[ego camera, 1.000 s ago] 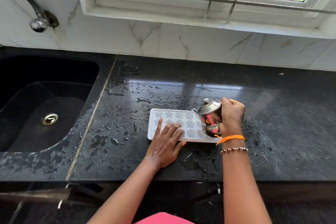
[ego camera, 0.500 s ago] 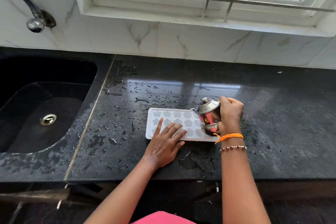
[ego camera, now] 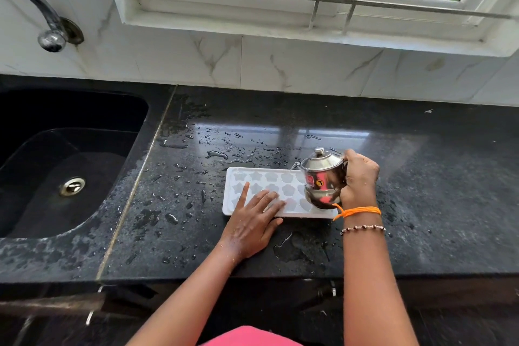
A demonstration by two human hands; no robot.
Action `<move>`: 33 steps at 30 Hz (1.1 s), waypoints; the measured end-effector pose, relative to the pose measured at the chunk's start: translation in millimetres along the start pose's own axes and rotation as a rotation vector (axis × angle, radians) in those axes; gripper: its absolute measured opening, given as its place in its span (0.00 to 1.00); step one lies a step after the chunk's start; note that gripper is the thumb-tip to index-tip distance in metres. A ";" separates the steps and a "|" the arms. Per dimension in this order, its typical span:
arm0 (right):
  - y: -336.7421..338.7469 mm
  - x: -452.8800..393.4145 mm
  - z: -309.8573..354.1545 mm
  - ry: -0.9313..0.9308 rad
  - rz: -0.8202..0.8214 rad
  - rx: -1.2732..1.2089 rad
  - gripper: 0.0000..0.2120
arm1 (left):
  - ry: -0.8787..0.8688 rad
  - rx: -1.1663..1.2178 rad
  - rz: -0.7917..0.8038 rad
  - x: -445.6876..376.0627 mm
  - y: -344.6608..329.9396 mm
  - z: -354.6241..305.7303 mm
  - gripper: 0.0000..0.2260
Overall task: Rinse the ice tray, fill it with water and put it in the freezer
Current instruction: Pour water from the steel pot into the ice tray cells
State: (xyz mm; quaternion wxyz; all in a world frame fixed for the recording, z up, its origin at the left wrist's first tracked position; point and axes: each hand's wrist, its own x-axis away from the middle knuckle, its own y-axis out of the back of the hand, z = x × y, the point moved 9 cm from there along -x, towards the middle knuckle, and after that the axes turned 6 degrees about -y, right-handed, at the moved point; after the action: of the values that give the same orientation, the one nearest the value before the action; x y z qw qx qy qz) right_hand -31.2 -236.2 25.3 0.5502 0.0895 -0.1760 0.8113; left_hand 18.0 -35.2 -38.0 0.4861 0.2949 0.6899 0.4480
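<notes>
Pot (ego camera: 323, 177) unmoved — tray (ego camera: 283, 185) under both hands

Ice tray (ego camera: 259, 177): white, star/flower-shaped cells. Small lidded pot (ego camera: 323, 177): shiny steel, red sticker and a yellow dot with a dark "3". Bench (ego camera: 421, 177): black speckled stone, glossy, scattered water drops. Sink (ego camera: 84, 109): black, silver drain (ego camera: 72, 186). Tap (ego camera: 50, 34): chrome. Wall tiles (ego camera: 280, 64): white marble, grey-brown veins. Window frame (ego camera: 224, 17): white. Right wrist: orange thread (ego camera: 358, 211), beaded bracelet (ego camera: 362, 228) in white and dark. Pink clothing (ego camera: 252, 337) at bottom edge.
</notes>
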 end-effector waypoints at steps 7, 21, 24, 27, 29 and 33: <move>9.8 3.7 0.9 -0.053 -0.030 -0.092 0.16 | 0.006 -0.017 0.077 -2.6 -7.0 -7.2 0.22; 13.8 1.4 18.1 0.133 -0.092 0.246 0.20 | -0.092 0.022 0.112 -11.6 -21.0 -31.8 0.22; 13.4 -0.3 20.7 0.169 -0.097 0.310 0.20 | -0.090 0.019 0.110 -11.7 -20.8 -30.8 0.22; 15.1 0.4 24.0 0.200 -0.123 0.385 0.20 | -0.086 0.018 0.120 -11.6 -22.0 -30.3 0.22; 15.9 0.3 25.4 0.211 -0.125 0.394 0.20 | -0.085 0.017 0.119 -12.0 -21.9 -30.3 0.23; 18.0 -0.3 25.4 0.209 -0.127 0.414 0.20 | -0.089 0.001 0.117 -12.0 -20.8 -30.9 0.23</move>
State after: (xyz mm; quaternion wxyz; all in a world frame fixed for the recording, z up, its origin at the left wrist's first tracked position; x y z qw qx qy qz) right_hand -48.9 -252.1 45.2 0.5853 0.1271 0.0579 0.7987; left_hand -6.1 -64.3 -48.1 0.4891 0.3545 0.6494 0.4619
